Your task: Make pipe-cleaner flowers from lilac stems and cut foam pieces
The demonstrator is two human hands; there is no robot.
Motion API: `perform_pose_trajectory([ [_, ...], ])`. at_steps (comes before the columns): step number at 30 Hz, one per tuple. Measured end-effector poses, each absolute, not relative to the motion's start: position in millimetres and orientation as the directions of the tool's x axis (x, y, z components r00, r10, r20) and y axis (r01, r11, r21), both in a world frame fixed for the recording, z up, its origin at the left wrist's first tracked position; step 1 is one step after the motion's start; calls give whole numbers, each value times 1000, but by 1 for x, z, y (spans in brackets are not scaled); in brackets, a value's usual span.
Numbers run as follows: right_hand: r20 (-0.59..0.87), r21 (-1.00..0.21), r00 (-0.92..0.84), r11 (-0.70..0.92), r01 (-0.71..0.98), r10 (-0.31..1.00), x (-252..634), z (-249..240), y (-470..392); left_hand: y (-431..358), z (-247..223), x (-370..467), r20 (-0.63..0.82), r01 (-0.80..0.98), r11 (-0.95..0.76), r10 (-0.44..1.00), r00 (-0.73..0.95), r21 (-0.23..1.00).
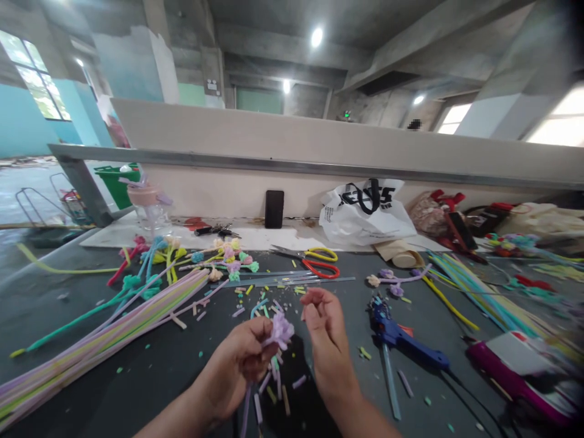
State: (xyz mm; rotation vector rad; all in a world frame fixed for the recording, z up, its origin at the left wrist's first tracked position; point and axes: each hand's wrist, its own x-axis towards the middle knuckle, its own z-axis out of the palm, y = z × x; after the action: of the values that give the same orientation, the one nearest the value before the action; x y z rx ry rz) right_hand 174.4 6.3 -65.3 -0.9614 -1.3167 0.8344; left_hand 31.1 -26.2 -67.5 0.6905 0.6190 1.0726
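Note:
My left hand (pixel 244 362) pinches a lavender pipe-cleaner flower (pixel 281 331) between thumb and fingers, its fluffy petals facing right. A thin purple stem hangs below that hand. Just to the right, apart from the flower, my right hand (pixel 329 344) is raised with loosely curled fingers; I see nothing in it. Short cut pieces of pipe cleaner (pixel 278 383) lie scattered on the dark table under and between both hands. Beyond them rest scissors (pixel 319 263) with one yellow and one red handle, beside clear glue sticks (pixel 292 280).
A blue glue gun (pixel 406 344) with its cord lies right of my right hand, near a magenta-and-white device (pixel 520 377). Long pipe cleaners (pixel 114 331) and finished flowers (pixel 228 258) spread at left. Behind stand a phone (pixel 274 209), a white bag (pixel 365 213) and a lidded cup (pixel 148 207).

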Motion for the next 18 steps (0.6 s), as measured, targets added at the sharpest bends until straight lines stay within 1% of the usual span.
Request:
perform_pose_trajectory([
  [3,341,-940,8,341,12,940,172,-66,4,-25,-69,26,-106,-641,454,857,504,619],
  [6,351,-934,-91,355,32,932,171,-68,-1,-23,-72,22,-100,-656,514,823,560,554],
  [9,462,-870,-227,488,74,857,170,-69,-4,-21,-73,20,-142,-652,523,827,544,549],
  [12,567,-784,-304,615,85,765,168,-70,-7,-20,-73,22,-246,-674,492,867,433,551],
  [15,556,-774,-315,617,139,769,167,-72,-7,-19,-73,24,-274,-682,449,893,356,578],
  [18,528,-799,-270,579,161,805,166,-74,-5,-18,-76,26,-223,-667,425,902,370,612],
])
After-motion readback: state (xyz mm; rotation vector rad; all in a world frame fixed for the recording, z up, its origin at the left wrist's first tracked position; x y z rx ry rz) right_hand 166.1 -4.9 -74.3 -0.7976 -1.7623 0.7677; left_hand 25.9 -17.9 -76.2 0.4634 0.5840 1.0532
